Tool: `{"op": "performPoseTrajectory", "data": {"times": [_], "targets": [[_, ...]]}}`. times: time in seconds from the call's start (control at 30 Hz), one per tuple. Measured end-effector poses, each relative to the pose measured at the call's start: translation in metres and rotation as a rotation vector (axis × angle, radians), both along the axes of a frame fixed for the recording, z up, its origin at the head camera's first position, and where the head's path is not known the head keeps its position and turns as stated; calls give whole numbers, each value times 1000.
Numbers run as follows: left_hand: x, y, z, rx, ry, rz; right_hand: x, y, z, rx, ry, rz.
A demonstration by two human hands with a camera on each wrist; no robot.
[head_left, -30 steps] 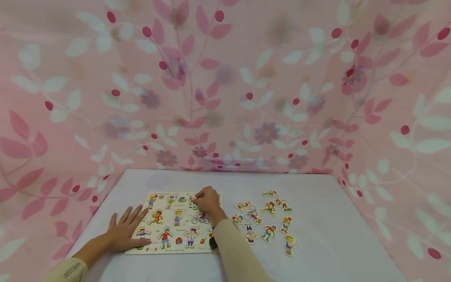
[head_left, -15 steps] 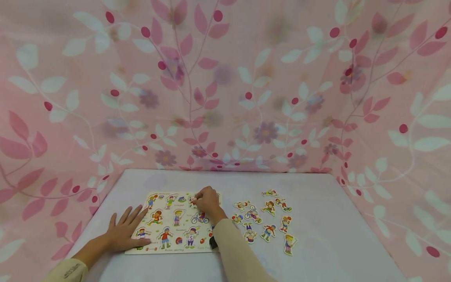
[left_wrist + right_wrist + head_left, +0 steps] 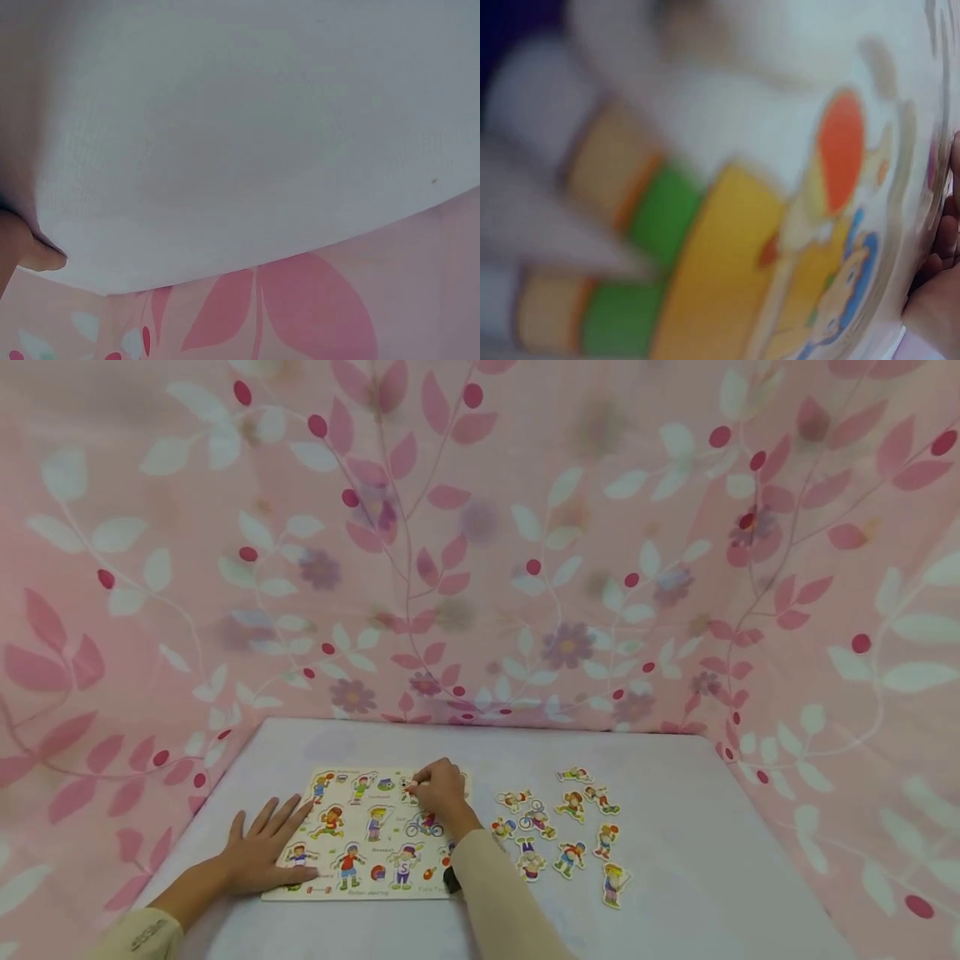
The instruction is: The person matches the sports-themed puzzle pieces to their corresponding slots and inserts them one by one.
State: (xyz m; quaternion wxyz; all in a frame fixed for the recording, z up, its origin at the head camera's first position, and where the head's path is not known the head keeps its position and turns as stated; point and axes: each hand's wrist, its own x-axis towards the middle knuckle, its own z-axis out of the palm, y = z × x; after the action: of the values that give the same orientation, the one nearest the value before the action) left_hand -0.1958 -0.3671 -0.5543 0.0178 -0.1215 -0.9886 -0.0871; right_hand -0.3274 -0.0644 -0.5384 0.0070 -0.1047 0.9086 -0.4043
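A pale puzzle board (image 3: pixel 348 814) printed with sports figures and small words lies on the white table. My left hand (image 3: pixel 262 853) rests on its left side with the fingers spread and straight. Near the board's upper right, my right hand (image 3: pixel 441 789) has its fingers curled, and the thumb and fingertips pinch a small puzzle piece (image 3: pixel 406 787), mostly hidden by them. In the right wrist view a printed figure with a red bat (image 3: pixel 841 150) is close and blurred, and part of the hand (image 3: pixel 937 292) shows at the right edge.
Several loose figure-shaped puzzle pieces (image 3: pixel 572 806) lie scattered on the table (image 3: pixel 690 860) right of the board. The piece nearest the front is a figure with a stick (image 3: pixel 613 885). Pink floral cloth (image 3: pixel 480 543) surrounds the table at the back and sides.
The head view has shifted very slightly. Both hands stay in the same places on the board, and the loose pieces lie as before.
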Motion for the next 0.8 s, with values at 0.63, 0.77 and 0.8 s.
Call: {"op": "performPoseTrajectory", "data": {"times": [0.63, 0.77, 0.8], "targets": [[-6, -19, 5, -7, 21, -21, -9, -22, -1, 86, 32, -3], [-13, -15, -7, 26, 34, -21, -10, -14, -1, 115, 23, -6], [-14, -13, -9, 31, 36, -22, -11, -12, -1, 114, 23, -1]]}}
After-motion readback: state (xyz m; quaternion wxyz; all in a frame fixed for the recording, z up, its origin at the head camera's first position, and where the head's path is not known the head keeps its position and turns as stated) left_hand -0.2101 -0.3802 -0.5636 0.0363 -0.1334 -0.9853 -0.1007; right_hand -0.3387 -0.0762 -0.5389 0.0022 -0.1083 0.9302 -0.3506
